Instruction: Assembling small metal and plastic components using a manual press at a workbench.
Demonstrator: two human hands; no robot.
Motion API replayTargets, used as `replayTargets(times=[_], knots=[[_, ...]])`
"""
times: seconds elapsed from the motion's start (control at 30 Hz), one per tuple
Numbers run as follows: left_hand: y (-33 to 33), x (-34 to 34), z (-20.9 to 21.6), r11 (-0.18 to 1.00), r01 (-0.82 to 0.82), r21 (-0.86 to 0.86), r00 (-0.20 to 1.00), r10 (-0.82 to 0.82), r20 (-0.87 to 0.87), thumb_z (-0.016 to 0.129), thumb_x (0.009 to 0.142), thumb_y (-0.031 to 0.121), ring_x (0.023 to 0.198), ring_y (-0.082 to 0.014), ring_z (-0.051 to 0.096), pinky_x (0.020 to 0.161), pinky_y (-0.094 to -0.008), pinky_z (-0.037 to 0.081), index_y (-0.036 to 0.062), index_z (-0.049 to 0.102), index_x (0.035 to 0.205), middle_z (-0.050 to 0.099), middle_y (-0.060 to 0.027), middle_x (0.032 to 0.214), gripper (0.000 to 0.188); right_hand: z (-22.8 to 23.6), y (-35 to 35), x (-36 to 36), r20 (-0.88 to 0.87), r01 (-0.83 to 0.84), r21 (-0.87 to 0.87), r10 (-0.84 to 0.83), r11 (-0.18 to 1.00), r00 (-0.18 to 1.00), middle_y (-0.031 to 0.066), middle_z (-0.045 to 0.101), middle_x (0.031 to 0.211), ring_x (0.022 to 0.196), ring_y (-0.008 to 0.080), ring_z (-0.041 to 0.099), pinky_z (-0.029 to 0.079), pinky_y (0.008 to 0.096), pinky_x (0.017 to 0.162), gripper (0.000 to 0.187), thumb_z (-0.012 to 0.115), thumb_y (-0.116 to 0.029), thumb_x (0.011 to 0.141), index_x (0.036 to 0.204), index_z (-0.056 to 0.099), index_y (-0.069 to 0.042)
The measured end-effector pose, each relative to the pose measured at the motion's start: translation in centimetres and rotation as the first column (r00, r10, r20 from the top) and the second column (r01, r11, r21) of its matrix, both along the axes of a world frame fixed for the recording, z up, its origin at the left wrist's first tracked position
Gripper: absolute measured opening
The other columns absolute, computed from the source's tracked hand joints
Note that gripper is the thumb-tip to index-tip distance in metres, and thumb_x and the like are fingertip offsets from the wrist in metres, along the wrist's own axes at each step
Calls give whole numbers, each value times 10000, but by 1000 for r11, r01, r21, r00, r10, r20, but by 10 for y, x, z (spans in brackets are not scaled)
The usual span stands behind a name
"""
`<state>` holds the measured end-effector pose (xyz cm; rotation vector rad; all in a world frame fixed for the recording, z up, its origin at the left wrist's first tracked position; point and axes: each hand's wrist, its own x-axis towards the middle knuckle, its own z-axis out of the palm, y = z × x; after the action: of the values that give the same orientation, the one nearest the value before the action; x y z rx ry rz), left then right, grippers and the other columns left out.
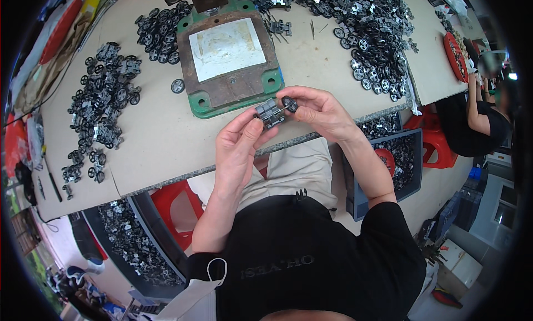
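Note:
My left hand (240,139) pinches a small grey toy-car chassis (270,114) between thumb and fingers, just off the table's near edge of the press. In my right hand (317,111) is a small black wheel (289,104), gripped by thumb and forefinger. A thin metal axle (283,108) shows between chassis and wheel; whether the wheel sits on it fully I cannot tell. Beyond my hands stands a press base (222,90), brown metal on a green plate, with a stained white sheet (227,50) on top. One loose wheel (177,86) lies beside its left edge.
Wheeled chassis (102,99) are heaped on the table's left. Loose wheels pile up behind the press (161,35) and at right (363,60). Grey crates of parts stand below, left (158,232) and right (416,154), near red stools (177,210). Another person (472,118) sits far right.

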<state>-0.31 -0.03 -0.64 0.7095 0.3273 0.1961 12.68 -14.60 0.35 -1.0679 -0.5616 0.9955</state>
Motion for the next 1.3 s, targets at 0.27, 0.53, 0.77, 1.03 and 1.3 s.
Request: replayTargets(times=[0.27, 0.53, 0.77, 1.03, 1.3], knots=[[-5, -4, 0, 892, -78, 445, 996, 92, -10, 583, 836, 15, 866, -145, 605, 778, -247, 496, -35, 535, 1145, 614, -114, 1009, 317, 0, 0, -2, 152, 88, -199, -58, 976, 987, 53, 584, 1023, 942, 93, 524, 416, 242, 838, 300, 621, -159, 835, 1078, 578, 11], [-4, 4, -1, 983, -89, 162, 996, 88, 16, 597, 824, 31, 866, -168, 616, 816, -321, 523, -46, 532, 1127, 618, -125, 999, 319, 2, 10, -9, 287, 265, -125, -221, 956, 932, 22, 593, 920, 826, 60, 533, 435, 206, 715, 222, 613, -154, 846, 993, 628, 12], [-5, -5, -5, 870, -112, 481, 993, 112, 29, 592, 833, 26, 845, -143, 614, 765, -244, 490, -52, 528, 1136, 624, -116, 984, 320, 18, 9, -2, 271, 169, -365, -69, 916, 960, 42, 581, 843, 701, 56, 510, 427, 200, 652, 185, 606, -160, 849, 924, 664, -1], [-2, -1, -4, 993, -101, 55, 994, 98, 55, 554, 853, 24, 951, -173, 586, 853, -312, 495, -37, 503, 1138, 591, -133, 1051, 296, 12, 9, -11, 152, 178, -238, -144, 955, 978, 23, 598, 846, 661, 54, 516, 435, 190, 629, 218, 549, -117, 880, 1041, 590, 24], [19, -5, 19, 789, 133, 599, 990, -83, -112, 636, 796, 45, 854, -107, 574, 703, -237, 471, -20, 559, 1074, 614, -72, 964, 296, 44, 10, 0, 695, 71, -441, 290, 895, 657, 61, 603, 751, 655, 102, 546, 434, 257, 584, 139, 667, -47, 730, 862, 642, -11]])
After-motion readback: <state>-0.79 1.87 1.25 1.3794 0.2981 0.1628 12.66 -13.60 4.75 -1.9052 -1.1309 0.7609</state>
